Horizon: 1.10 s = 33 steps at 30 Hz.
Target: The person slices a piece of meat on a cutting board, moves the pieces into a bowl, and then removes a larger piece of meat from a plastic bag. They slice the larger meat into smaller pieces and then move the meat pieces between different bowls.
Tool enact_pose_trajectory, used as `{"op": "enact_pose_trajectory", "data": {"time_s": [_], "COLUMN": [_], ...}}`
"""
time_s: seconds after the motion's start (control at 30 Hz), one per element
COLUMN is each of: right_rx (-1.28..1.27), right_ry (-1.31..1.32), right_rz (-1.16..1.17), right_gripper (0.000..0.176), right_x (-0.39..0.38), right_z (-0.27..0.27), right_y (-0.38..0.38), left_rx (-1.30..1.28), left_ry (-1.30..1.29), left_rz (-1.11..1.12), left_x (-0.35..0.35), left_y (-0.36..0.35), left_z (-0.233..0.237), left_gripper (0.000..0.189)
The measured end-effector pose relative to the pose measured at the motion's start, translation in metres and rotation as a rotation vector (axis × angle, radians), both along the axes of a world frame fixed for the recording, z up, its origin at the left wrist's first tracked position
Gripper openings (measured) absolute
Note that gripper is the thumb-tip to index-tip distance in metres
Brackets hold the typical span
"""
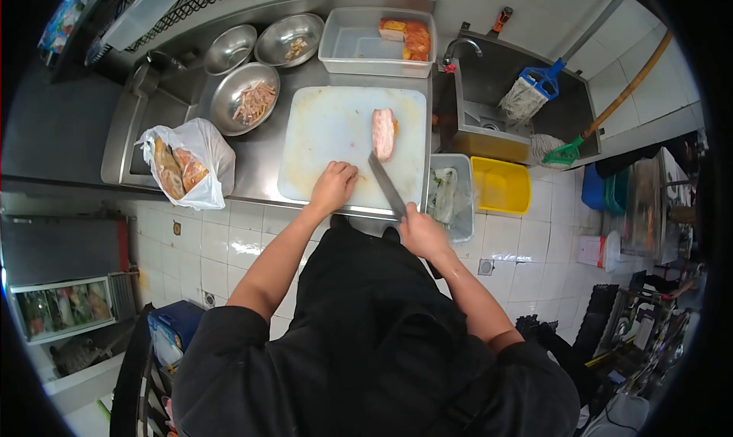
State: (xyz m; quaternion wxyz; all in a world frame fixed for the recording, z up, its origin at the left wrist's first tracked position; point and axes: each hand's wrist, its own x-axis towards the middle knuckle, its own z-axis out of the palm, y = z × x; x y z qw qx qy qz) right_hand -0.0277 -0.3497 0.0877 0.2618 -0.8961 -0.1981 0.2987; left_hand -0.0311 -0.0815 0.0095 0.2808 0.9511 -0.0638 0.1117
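Knife (pixel 388 187) sits in the right hand (pixel 418 229), fingers wrapped closed round its handle, blade slanting away to the left so that its tip meets or lies just beside the near end of the meat (pixel 383 134), which of the two I cannot tell. That pale slab lies lengthwise on the right part of the board (pixel 321 132), and the left hand (pixel 334 185) rests near the front edge, fingers bent and close together, whether on any scrap I cannot tell. Beyond stands a tub (pixel 351 36) holding redder chunks (pixel 416 40), with a bowl (pixel 222 101) of strips (pixel 255 102) to the left
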Motion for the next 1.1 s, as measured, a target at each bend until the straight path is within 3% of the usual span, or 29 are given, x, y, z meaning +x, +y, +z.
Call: {"op": "enact_pose_trajectory", "data": {"time_s": [0.13, 0.27, 0.47, 0.7, 0.8, 0.87, 0.9, 1.0, 1.07, 1.1], "right_rx": [-0.05, 0.016, -0.016, 0.055, 0.04, -0.044, -0.125, -0.136, -0.085, -0.031], "right_ry": [-0.01, -0.106, -0.038, -0.046, -0.057, -0.056, -0.055, -0.098, -0.065, -0.031], "right_rz": [0.076, 0.107, 0.15, 0.138, 0.04, 0.051, 0.06, 0.143, 0.12, 0.097], "right_gripper": [0.022, 0.022, 0.022, 0.026, 0.027, 0.026, 0.026, 0.026, 0.026, 0.027], "right_x": [0.002, 0.014, 0.028, 0.045, 0.048, 0.042, 0.039, 0.025, 0.021, 0.02], "right_z": [0.015, -0.016, 0.015, -0.033, -0.006, 0.004, 0.006, -0.01, -0.011, -0.01], "right_y": [0.035, 0.061, 0.058, 0.075, 0.054, 0.047, 0.044, 0.055, 0.059, 0.06], "left_rx": [0.006, -0.01, -0.052, -0.01, 0.047, 0.089, 0.087, 0.041, -0.191, -0.187], "left_ry": [-0.002, -0.047, -0.038, 0.027, 0.002, 0.136, 0.136, 0.246, 0.273, 0.277], "left_rz": [0.044, 0.018, 0.028, 0.01, 0.062, 0.319, 0.319, 0.333, 0.29, 0.291], "left_x": [-0.001, 0.003, -0.001, -0.002, -0.001, -0.004, -0.004, 0.001, 0.005, 0.005], "left_y": [-0.004, -0.001, 0.007, 0.019, 0.013, 0.004, 0.004, 0.004, 0.004, 0.006], "left_z": [-0.001, -0.009, -0.002, -0.001, 0.022, 0.028, 0.025, 0.014, 0.006, 0.004], "left_gripper": [0.013, 0.011, 0.01, 0.014, 0.018, 0.021, 0.021, 0.03, 0.036, 0.036]}}
